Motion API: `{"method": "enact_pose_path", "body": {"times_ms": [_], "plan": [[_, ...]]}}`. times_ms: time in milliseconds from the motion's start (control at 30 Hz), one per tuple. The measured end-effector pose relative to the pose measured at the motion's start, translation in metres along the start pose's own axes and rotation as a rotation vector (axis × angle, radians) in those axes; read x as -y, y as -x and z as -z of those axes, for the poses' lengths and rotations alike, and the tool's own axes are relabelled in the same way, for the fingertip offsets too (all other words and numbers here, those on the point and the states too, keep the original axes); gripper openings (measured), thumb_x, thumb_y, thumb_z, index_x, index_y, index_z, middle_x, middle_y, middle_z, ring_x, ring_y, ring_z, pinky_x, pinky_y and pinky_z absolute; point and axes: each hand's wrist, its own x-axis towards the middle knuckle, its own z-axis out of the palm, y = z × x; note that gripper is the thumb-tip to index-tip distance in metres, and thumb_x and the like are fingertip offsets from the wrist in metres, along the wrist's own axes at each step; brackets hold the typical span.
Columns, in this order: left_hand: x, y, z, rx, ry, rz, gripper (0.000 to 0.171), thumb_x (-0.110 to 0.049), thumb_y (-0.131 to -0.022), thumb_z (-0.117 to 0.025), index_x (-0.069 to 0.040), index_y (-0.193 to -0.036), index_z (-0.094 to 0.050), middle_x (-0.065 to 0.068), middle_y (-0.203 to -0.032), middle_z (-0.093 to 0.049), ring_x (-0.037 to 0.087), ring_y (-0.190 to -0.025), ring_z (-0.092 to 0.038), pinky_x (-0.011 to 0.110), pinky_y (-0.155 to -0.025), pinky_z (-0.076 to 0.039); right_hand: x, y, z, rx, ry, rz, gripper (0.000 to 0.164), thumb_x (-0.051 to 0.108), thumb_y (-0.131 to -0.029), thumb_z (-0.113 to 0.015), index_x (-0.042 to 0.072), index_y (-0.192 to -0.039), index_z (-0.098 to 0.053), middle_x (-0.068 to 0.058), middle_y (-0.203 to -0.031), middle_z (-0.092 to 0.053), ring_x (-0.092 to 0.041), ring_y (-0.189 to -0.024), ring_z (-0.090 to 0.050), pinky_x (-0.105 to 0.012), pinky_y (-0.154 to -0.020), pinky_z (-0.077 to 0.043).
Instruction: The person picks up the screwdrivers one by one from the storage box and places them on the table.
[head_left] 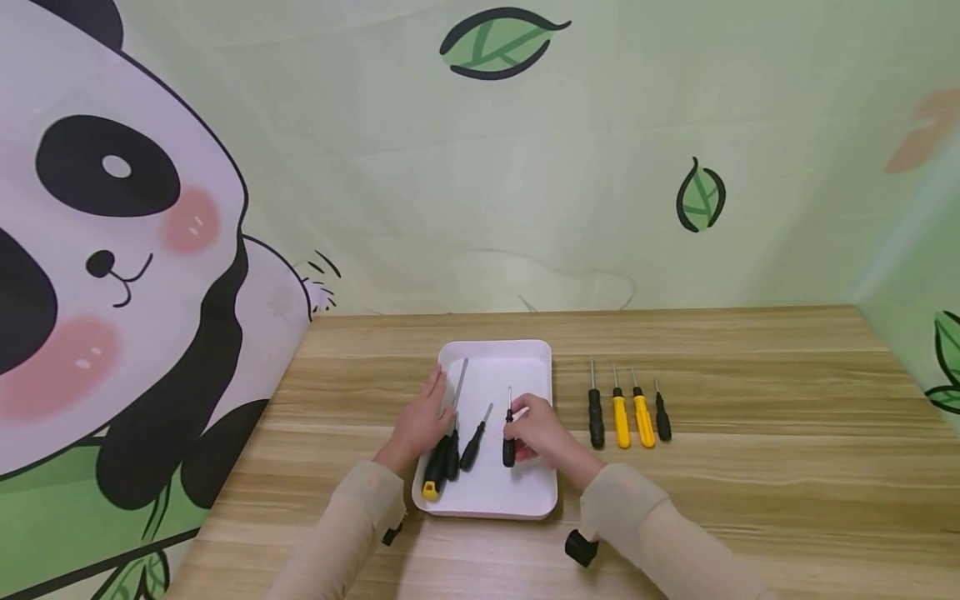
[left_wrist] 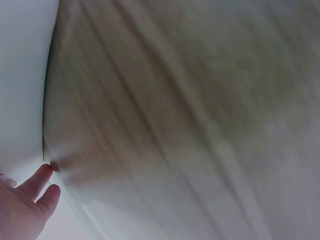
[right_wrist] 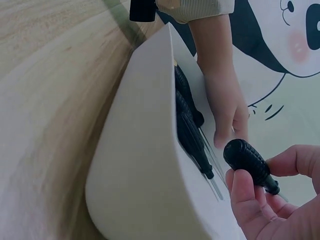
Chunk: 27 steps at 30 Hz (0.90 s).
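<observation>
My right hand [head_left: 542, 429] pinches a small black-handled screwdriver [head_left: 509, 450] over the right half of a white tray [head_left: 517, 493], its shaft pointing away from me. The right wrist view shows thumb and fingers around the ribbed black handle [right_wrist: 245, 159]. My left hand [head_left: 422, 421] rests at the tray's left rim with its fingers extended. In the left wrist view, fingertips of the left hand [left_wrist: 27, 205] lie right at the tray's edge. Inside the tray are a long black screwdriver with a yellow end [head_left: 432, 479] and two smaller black screwdrivers, one of them slanted [head_left: 472, 450].
Right of the tray, a row stands on the wooden table [head_left: 787, 467]: a black screwdriver [head_left: 596, 421], two yellow-handled screwdrivers [head_left: 622, 423] and a short black screwdriver [head_left: 663, 421]. Behind the table hangs a printed cloth [head_left: 375, 167] with a panda and leaves.
</observation>
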Motion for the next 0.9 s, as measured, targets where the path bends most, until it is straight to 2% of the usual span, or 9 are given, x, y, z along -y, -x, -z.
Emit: {"method": "enact_pose_path", "body": {"times_ms": [67, 167, 367, 633, 900], "plan": [[0.001, -0.001, -0.001, 0.010, 0.014, 0.013, 0.061, -0.025, -0.089, -0.043, -0.004, -0.141, -0.019, 0.004, -0.150, -0.010, 0.027, -0.083, -0.054, 0.037, -0.070, -0.045, 0.001, -0.001, 0.003, -0.002, 0.006, -0.005, 0.030, -0.004, -0.072, -0.055, 0.000, -0.100, -0.046, -0.006, -0.068, -0.050, -0.015, -0.045, -0.050, -0.025, -0.039, -0.045], [0.000, -0.001, -0.001, 0.014, 0.000, 0.021, 0.061, -0.026, -0.089, -0.043, -0.005, -0.141, -0.019, 0.004, -0.150, -0.010, 0.027, -0.096, -0.054, 0.039, -0.078, -0.046, 0.001, -0.001, 0.007, -0.003, 0.009, -0.010, 0.030, -0.004, -0.073, -0.055, 0.000, -0.101, -0.046, -0.006, -0.069, -0.049, -0.015, -0.046, -0.050, -0.025, -0.040, -0.045], [0.001, 0.000, -0.001, 0.008, 0.006, 0.010, 0.061, -0.026, -0.089, -0.043, -0.005, -0.141, -0.019, 0.004, -0.150, -0.011, 0.029, -0.113, -0.048, 0.042, -0.089, -0.042, 0.002, 0.001, 0.017, 0.017, 0.032, -0.015, 0.031, -0.002, -0.075, -0.055, 0.001, -0.104, -0.046, -0.008, -0.072, -0.051, -0.016, -0.051, -0.052, -0.026, -0.043, -0.048], [-0.001, -0.001, 0.001, 0.029, 0.006, 0.031, 0.061, -0.025, -0.089, -0.043, -0.005, -0.141, -0.018, 0.003, -0.150, -0.008, 0.028, -0.101, -0.053, 0.040, -0.085, -0.044, 0.002, 0.007, 0.032, 0.044, 0.030, -0.034, 0.036, 0.002, -0.078, -0.057, 0.002, -0.112, -0.045, -0.013, -0.083, -0.054, -0.019, -0.060, -0.054, -0.025, -0.050, -0.050], [-0.001, -0.001, 0.000, 0.046, 0.020, 0.049, 0.062, -0.026, -0.090, -0.043, -0.007, -0.142, -0.016, 0.002, -0.150, -0.006, 0.027, -0.108, -0.050, 0.041, -0.091, -0.042, -0.001, 0.011, 0.040, 0.042, 0.005, -0.002, 0.039, 0.001, -0.078, -0.057, 0.001, -0.114, -0.045, -0.011, -0.081, -0.055, -0.018, -0.057, -0.054, -0.026, -0.050, -0.050]]}}
